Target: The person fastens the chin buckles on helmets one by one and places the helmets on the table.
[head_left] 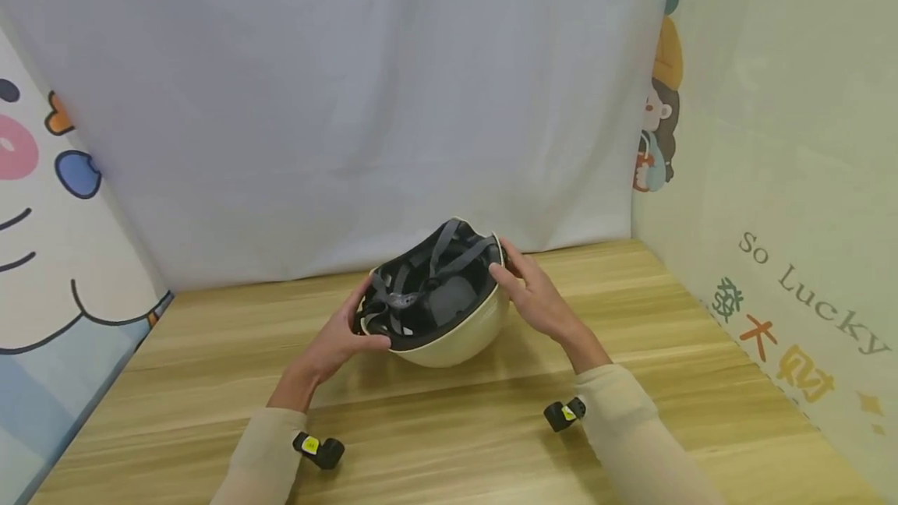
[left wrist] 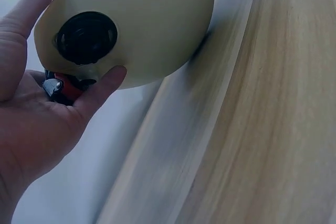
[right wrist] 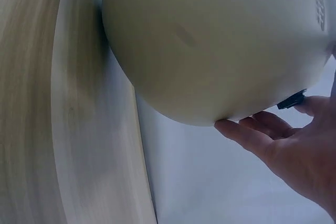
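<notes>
A cream helmet [head_left: 449, 341] is upside down and tilted on the wooden table, its black lining [head_left: 449, 302] and grey straps [head_left: 442, 248] facing up. My left hand [head_left: 340, 337] grips the left rim, thumb over the edge. On the opposite rim, my right hand [head_left: 536, 294] holds with the thumb near the lining. In the left wrist view a round black fitting [left wrist: 86, 38] shows on the shell beside my fingers. The right wrist view has my fingertips [right wrist: 236, 132] against the smooth shell, by a small black clip [right wrist: 291, 99]. Part of each hand is hidden behind the helmet.
The wood-grain table [head_left: 449, 443] runs up to a pale curtain [head_left: 351, 100] at the back. A printed panel [head_left: 42, 256] stands at the left, and a wall with lettering [head_left: 807, 178] at the right. Small black cameras [head_left: 323, 450] sit on both wrists.
</notes>
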Action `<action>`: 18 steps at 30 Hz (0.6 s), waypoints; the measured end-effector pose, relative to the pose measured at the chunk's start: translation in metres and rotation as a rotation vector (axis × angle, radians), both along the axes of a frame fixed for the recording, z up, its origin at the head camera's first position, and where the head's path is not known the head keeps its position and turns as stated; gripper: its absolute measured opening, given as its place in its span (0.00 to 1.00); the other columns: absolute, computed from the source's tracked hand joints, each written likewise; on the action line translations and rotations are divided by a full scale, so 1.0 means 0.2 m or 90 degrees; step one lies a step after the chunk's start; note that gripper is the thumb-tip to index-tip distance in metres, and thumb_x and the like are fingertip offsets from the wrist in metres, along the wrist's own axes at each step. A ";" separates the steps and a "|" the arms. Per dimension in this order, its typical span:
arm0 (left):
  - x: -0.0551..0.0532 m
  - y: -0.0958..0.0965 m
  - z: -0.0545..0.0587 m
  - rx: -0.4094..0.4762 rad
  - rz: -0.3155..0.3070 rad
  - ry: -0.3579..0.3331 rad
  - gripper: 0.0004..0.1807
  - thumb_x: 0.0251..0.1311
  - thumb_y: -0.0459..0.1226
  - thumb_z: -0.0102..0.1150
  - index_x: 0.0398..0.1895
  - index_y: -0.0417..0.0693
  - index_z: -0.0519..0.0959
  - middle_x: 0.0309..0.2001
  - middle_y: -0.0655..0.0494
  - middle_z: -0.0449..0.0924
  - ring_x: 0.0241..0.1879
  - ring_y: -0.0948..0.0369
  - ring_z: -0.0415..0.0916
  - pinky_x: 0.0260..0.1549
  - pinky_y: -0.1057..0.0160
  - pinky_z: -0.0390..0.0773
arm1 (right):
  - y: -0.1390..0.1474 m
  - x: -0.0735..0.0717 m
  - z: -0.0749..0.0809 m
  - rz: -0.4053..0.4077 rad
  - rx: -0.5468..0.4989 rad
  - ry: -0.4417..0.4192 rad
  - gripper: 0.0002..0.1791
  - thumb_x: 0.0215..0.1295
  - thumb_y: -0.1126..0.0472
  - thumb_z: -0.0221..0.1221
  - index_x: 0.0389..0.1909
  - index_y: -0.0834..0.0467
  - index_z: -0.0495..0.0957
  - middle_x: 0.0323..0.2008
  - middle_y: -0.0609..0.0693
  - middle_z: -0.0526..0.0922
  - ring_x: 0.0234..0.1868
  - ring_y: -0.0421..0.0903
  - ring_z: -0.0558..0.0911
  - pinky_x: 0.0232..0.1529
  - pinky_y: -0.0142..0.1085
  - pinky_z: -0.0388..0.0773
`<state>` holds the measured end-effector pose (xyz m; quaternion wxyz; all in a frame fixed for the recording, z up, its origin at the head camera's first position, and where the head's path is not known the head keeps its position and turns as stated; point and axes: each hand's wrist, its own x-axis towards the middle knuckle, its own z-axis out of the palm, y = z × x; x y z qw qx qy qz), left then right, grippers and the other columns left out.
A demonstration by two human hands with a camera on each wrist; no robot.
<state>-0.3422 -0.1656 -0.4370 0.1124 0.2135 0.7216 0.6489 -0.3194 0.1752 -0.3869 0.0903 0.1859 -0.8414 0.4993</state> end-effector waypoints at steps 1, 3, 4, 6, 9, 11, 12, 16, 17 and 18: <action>0.00 0.00 -0.01 0.011 0.001 0.005 0.60 0.52 0.33 0.72 0.80 0.56 0.39 0.79 0.49 0.39 0.73 0.52 0.49 0.53 0.76 0.69 | 0.00 0.00 0.00 0.004 -0.007 -0.007 0.34 0.76 0.42 0.44 0.78 0.47 0.50 0.68 0.60 0.63 0.65 0.57 0.70 0.56 0.56 0.74; 0.00 -0.01 -0.02 0.041 0.004 0.014 0.56 0.56 0.32 0.68 0.80 0.55 0.40 0.78 0.47 0.42 0.70 0.56 0.55 0.53 0.74 0.71 | 0.00 0.00 -0.02 0.012 -0.032 -0.024 0.34 0.76 0.43 0.44 0.78 0.49 0.51 0.67 0.61 0.63 0.65 0.58 0.70 0.54 0.55 0.77; -0.01 -0.01 -0.02 0.059 0.007 0.016 0.54 0.58 0.30 0.65 0.80 0.54 0.41 0.78 0.46 0.44 0.68 0.58 0.58 0.52 0.73 0.72 | 0.00 -0.01 -0.02 0.017 -0.045 -0.032 0.33 0.77 0.44 0.44 0.77 0.50 0.52 0.68 0.61 0.62 0.66 0.59 0.70 0.54 0.55 0.78; -0.01 -0.02 -0.02 0.091 0.013 0.015 0.51 0.59 0.29 0.62 0.80 0.53 0.43 0.76 0.44 0.47 0.63 0.61 0.64 0.50 0.70 0.75 | -0.01 -0.01 -0.02 0.022 -0.064 -0.041 0.32 0.77 0.45 0.45 0.76 0.53 0.55 0.68 0.60 0.62 0.66 0.58 0.69 0.53 0.54 0.78; -0.01 -0.02 -0.02 0.112 0.023 0.010 0.50 0.59 0.28 0.62 0.79 0.54 0.45 0.76 0.44 0.48 0.59 0.65 0.67 0.47 0.68 0.78 | 0.00 -0.02 -0.02 0.017 -0.081 -0.025 0.29 0.77 0.47 0.45 0.71 0.61 0.65 0.71 0.59 0.61 0.68 0.59 0.69 0.53 0.51 0.79; -0.01 -0.03 -0.02 0.114 0.027 0.009 0.50 0.58 0.28 0.63 0.79 0.54 0.45 0.76 0.45 0.46 0.59 0.66 0.66 0.47 0.68 0.78 | 0.00 -0.02 -0.02 -0.001 -0.082 -0.004 0.27 0.77 0.48 0.46 0.65 0.64 0.72 0.72 0.58 0.63 0.68 0.57 0.69 0.52 0.48 0.80; -0.01 -0.03 -0.01 0.113 0.027 0.010 0.51 0.58 0.28 0.64 0.79 0.55 0.46 0.76 0.46 0.45 0.60 0.67 0.66 0.47 0.69 0.78 | 0.01 -0.02 -0.02 -0.008 -0.082 0.005 0.27 0.77 0.49 0.46 0.63 0.66 0.73 0.72 0.58 0.63 0.68 0.57 0.70 0.52 0.48 0.80; -0.01 -0.03 0.00 0.104 0.027 0.013 0.51 0.58 0.27 0.63 0.79 0.56 0.46 0.76 0.45 0.45 0.61 0.66 0.65 0.48 0.69 0.77 | 0.02 -0.02 -0.02 -0.032 -0.075 0.023 0.25 0.77 0.51 0.48 0.58 0.67 0.77 0.63 0.62 0.75 0.59 0.57 0.79 0.48 0.42 0.82; 0.00 -0.03 0.01 0.098 0.031 0.014 0.51 0.58 0.26 0.62 0.79 0.57 0.45 0.75 0.43 0.47 0.61 0.64 0.66 0.48 0.69 0.77 | 0.03 -0.02 -0.02 -0.034 -0.076 0.020 0.24 0.77 0.51 0.48 0.57 0.67 0.78 0.58 0.62 0.78 0.57 0.56 0.80 0.47 0.41 0.82; 0.00 -0.03 0.01 0.089 0.038 0.017 0.51 0.58 0.26 0.62 0.79 0.59 0.45 0.75 0.43 0.48 0.61 0.62 0.66 0.48 0.70 0.77 | 0.03 -0.03 -0.02 -0.034 -0.078 0.018 0.24 0.77 0.52 0.48 0.56 0.67 0.78 0.54 0.63 0.80 0.54 0.56 0.82 0.46 0.41 0.83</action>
